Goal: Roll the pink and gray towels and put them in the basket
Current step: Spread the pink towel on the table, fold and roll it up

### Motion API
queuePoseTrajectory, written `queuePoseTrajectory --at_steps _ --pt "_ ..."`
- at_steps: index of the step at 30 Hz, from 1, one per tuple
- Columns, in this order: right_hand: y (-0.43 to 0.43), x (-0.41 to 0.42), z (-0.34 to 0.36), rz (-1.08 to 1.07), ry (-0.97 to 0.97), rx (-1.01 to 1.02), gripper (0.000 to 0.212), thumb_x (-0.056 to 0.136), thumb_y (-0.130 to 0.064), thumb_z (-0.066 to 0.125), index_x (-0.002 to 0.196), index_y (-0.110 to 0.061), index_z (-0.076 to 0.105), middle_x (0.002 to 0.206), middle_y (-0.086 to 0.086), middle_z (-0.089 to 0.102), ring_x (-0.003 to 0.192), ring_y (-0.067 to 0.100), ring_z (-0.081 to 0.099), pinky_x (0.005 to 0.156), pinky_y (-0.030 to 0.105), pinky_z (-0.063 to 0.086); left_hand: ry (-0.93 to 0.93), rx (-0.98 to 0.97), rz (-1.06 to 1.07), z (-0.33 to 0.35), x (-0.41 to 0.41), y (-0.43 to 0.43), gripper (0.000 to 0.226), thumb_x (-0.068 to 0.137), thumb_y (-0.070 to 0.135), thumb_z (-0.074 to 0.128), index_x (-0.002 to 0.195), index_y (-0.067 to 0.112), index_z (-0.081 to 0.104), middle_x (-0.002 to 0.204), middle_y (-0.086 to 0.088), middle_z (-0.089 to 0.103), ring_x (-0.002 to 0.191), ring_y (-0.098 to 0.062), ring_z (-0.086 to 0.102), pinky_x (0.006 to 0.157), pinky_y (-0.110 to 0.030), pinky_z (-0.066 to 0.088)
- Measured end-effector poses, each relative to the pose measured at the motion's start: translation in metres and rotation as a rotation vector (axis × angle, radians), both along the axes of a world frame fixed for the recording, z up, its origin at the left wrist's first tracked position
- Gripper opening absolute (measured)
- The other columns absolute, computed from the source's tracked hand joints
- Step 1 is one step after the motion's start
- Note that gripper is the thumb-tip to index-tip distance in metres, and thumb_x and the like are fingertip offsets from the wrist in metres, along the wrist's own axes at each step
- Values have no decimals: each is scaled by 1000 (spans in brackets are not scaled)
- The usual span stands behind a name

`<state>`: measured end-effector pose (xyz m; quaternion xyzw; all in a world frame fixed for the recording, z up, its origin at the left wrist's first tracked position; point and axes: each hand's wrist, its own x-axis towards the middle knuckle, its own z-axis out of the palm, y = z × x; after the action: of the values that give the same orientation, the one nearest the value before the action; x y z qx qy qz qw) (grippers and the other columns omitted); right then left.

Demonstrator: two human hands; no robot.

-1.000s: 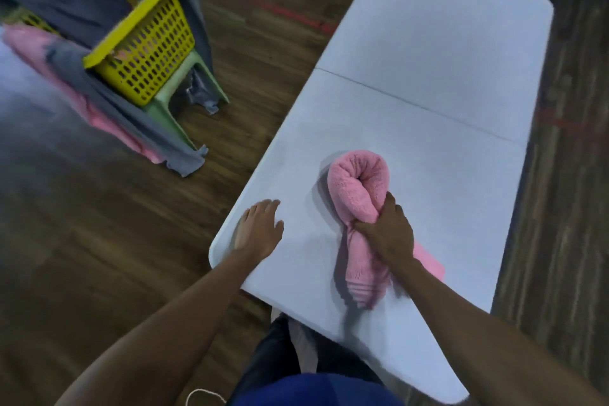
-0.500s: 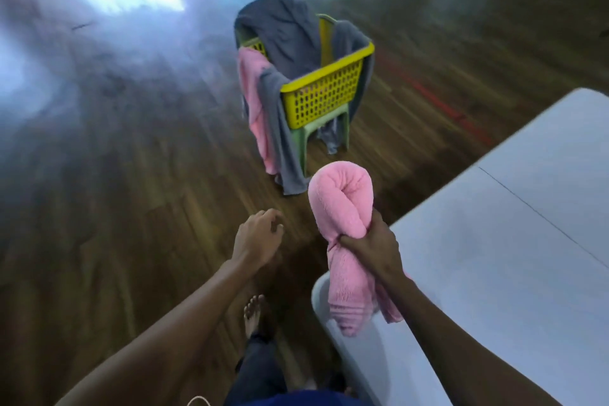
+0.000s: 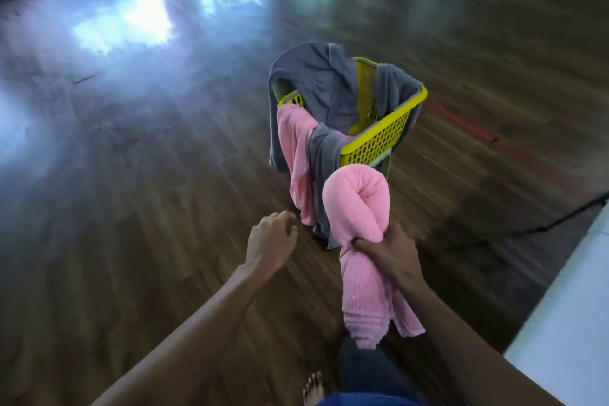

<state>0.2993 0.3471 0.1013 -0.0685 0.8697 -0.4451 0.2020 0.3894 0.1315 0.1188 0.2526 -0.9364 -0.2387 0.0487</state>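
right hand fingers wrapped tight round middle of rolled pink towel, roll's long axis upright, loose ends hanging; basket straight ahead past roll's top, nearer the right hand; left hand empty, loosely curled

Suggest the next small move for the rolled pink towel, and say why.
Probably carry the rolled pink towel forward and lower it into the yellow basket: the right hand grips it in mid-air, short of the basket ahead.
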Motion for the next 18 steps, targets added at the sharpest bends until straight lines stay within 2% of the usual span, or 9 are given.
queuePoseTrajectory --at_steps 5,9,13,15,18 --pt "-67 -74 2 -106 30 7 80 59 -66 72 127 -33 45 119 -8 63 102 18 62 88 46 54 3 -28 -91 -6 -96 -63 22 90 20 53 107 21 68 99 1 68 91 -23 63 82 -39 51" --pt "-118 -150 7 -166 20 -47 77 66 -57 76 132 -29 46 121 -5 63 102 19 60 89 41 51 30 -46 -173 -5 -189 -105 21 93 19 52 105 19 70 98 1 70 87 -20 65 80 -39 55" --pt "-161 -225 12 -256 -13 -80 75 67 -48 80 132 -25 50 121 0 64 102 22 60 83 32 44 -5 -55 -243 -2 -279 -146 26 92 20 51 111 19 67 100 0 70 90 -24 66 78 -36 53" --pt "-178 -258 12 -318 -51 -61 79 63 -52 79 131 -24 49 121 2 64 104 25 61 85 35 46 -4 -43 -273 0 -320 -164 26 91 19 51 109 19 69 103 1 71 92 -23 66 75 -30 49" --pt "-201 -303 9 -403 -91 -42 82 58 -57 78 127 -24 48 120 5 63 105 31 60 89 42 49 15 -15 -351 -5 -378 -188 25 88 18 51 103 19 71 104 3 71 95 -18 65 83 -31 49"
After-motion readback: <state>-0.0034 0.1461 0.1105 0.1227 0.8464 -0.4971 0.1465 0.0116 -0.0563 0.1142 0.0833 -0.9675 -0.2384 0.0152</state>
